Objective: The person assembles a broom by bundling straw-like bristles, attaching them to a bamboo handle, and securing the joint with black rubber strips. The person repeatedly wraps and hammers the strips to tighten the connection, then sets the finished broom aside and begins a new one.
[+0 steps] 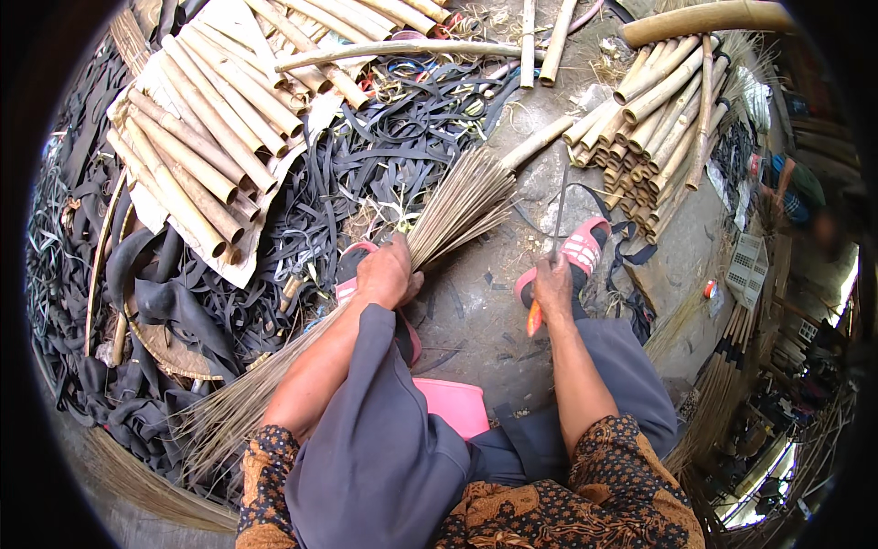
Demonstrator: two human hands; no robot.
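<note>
My left hand (pixel 386 274) is closed around a bundle of thin brown sticks (pixel 465 203), like broom bristles. Its cut ends fan out toward the upper right, and the long thin tips trail under my left forearm to the lower left. A bamboo pole (pixel 540 142) meets the bundle's thick end; whether they are joined, I cannot tell. In my right hand (pixel 551 285) is a knife (pixel 534 318), its orange handle end showing below the fist and a narrow dark blade pointing up and away. The blade stands apart from the sticks.
Dark rubber strips (pixel 384 156) cover the floor at left, with bamboo poles (pixel 197 146) on a pale sheet. More cut bamboo (pixel 654 128) is stacked at the far right. Pink sandals (pixel 585 242) are on my feet, and a pink plastic piece (pixel 455 407) lies between my legs.
</note>
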